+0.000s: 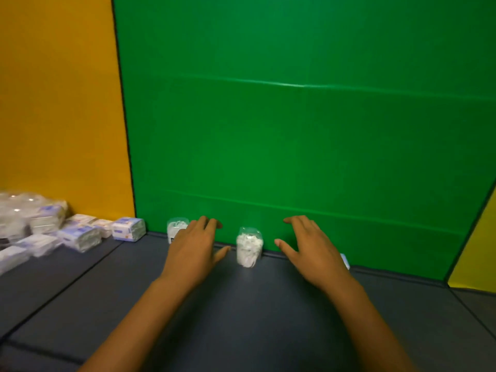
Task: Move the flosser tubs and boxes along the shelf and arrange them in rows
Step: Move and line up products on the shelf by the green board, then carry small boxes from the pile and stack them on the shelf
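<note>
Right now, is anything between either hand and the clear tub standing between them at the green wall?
Nothing visible. The middle tub stands in the open gap between the left hand and right hand, with only bare dark shelf around it. A second tub sits partly behind the left hand's fingers.

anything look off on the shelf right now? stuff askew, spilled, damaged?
No spill or damage visible. The boxes at far left sit in a loose heap at mixed angles, not in rows. Two tubs stand upright against the green panel. A small object is mostly hidden behind the right hand.
</note>
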`<state>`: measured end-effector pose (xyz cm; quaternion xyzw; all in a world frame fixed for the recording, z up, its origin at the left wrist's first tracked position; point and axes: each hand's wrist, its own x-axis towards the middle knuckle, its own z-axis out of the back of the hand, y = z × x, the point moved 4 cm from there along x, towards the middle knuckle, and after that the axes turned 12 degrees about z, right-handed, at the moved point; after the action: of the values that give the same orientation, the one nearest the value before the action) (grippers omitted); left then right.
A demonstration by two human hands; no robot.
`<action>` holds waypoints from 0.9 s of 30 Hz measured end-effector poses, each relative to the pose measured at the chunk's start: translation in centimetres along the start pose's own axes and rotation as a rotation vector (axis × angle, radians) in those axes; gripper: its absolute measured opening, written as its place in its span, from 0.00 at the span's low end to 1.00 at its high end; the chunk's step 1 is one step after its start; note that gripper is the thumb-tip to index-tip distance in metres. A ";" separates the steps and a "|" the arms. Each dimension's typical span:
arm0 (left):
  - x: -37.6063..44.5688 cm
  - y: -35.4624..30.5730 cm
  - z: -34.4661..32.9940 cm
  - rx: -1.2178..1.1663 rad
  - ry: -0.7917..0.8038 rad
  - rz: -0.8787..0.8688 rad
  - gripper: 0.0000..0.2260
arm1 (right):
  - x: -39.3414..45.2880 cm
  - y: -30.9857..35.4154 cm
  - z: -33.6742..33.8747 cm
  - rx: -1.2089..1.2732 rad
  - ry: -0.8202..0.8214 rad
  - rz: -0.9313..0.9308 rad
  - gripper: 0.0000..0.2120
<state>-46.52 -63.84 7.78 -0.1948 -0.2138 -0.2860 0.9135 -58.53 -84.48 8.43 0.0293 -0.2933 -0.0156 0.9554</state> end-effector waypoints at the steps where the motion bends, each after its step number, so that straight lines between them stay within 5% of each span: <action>1: -0.5 1.6 0.7 0.009 0.003 0.014 0.23 | 0.4 1.8 -0.3 0.018 0.000 0.005 0.25; 17: -12.4 27.4 13.3 0.064 -0.014 0.322 0.22 | 6.9 28.8 -7.9 0.227 0.071 0.233 0.26; 27: -14.1 37.1 17.1 0.130 -0.099 0.472 0.22 | 13.6 38.2 -12.3 0.386 0.061 0.372 0.24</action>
<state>-39.32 -21.29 6.32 -0.1938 -0.2248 -0.0407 0.9541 -39.95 -46.40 8.38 0.1567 -0.2624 0.2172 0.9270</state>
